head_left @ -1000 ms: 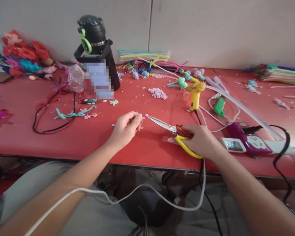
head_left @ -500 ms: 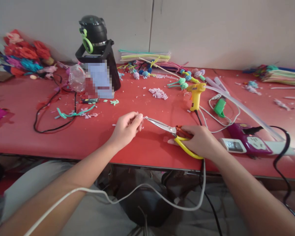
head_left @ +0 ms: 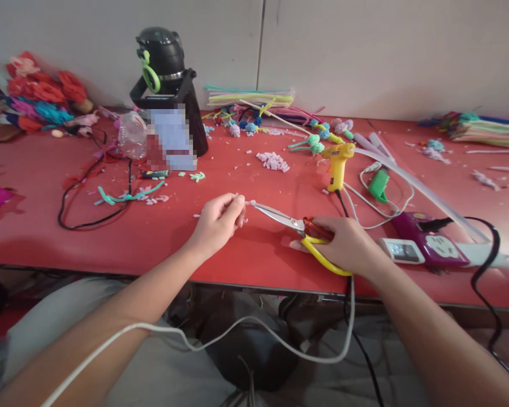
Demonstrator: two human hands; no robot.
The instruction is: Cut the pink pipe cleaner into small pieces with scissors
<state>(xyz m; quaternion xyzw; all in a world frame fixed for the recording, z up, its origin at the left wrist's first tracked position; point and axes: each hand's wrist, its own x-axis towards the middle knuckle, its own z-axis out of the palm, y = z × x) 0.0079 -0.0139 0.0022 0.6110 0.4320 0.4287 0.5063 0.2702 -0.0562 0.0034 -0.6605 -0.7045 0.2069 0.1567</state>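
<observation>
Between thumb and fingers, my left hand (head_left: 221, 221) pinches a short pale pink piece of chenille stem (head_left: 250, 202), mostly hidden by the fingertips. My right hand (head_left: 348, 243) is wrapped round the scissors (head_left: 289, 220), which have silver blades and yellow and red handles. The blades point left and lie nearly closed, their tips at the pink piece. Beyond the hands, a heap of cut pale pink pieces (head_left: 272, 161) lies on the red table (head_left: 246, 254). A few pink scraps are under my left hand.
A yellow glue gun (head_left: 338, 167) with a long glue stick stands beyond my right hand, near a purple power strip (head_left: 443, 249). A black bottle (head_left: 195, 113) with a phone against it stands back left. Chenille stem bundles (head_left: 250, 97) lie along the wall. A white cable (head_left: 254, 322) crosses my lap.
My left hand has shifted very slightly left, so a bit more of the pink piece shows at the blade tips. The right hand and scissors stay almost in place.
</observation>
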